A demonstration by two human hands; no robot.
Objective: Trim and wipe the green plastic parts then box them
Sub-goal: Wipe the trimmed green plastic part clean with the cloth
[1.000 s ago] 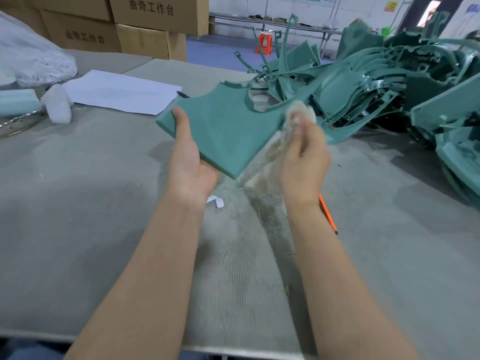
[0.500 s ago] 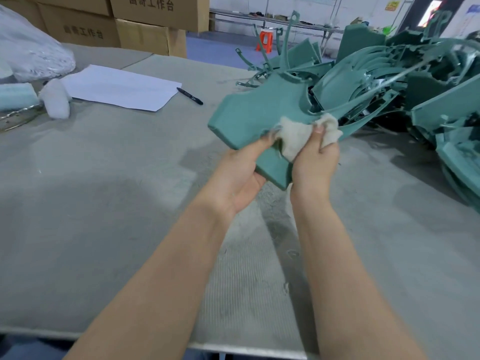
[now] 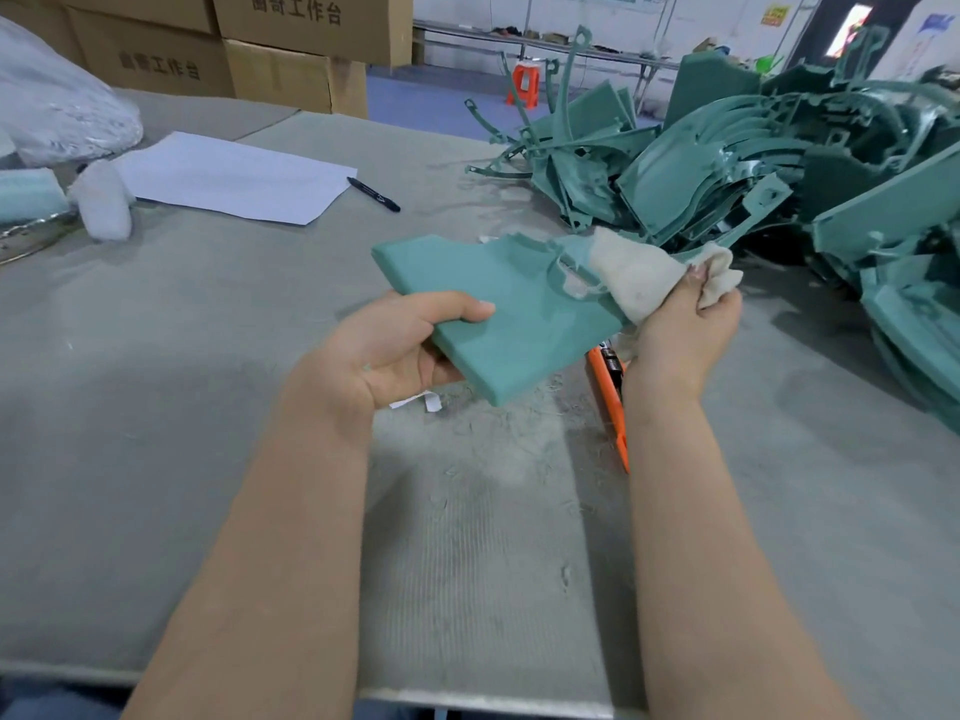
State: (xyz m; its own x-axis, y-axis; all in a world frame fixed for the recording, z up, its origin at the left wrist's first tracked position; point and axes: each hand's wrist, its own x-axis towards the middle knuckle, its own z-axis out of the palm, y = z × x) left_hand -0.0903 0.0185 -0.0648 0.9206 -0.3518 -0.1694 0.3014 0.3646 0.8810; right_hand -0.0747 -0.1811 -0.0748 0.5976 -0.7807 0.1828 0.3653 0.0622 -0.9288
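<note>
- Head view: the flat green plastic panel (image 3: 519, 309) was up off the grey worktop (image 3: 156, 381), carried between both hands, and its long axis ran across the view from left to right.
- The left hand (image 3: 400, 340) had its grip on the panel's near left edge, thumb on top. The fingers underneath were hidden.
- The right hand (image 3: 680, 330) had its grip closed round a bunched off-white cloth (image 3: 634, 275), which was pressed on the panel's notched right end.
- The key relation: the broad open face lay left of the cloth, toward the left hand. A wiping stroke would likely have to travel leftward along that long axis.
- An orange-handled knife (image 3: 613, 407) lay on the worktop below the panel, partly covered by the right wrist, so its blade could not be made out.
- The heaped pile of green plastic parts (image 3: 727, 163) sat far right, cut off by the frame edge.
- Closed brown cardboard cartons (image 3: 291, 49) stood far left. Which box would take the parts could not be told.
</note>
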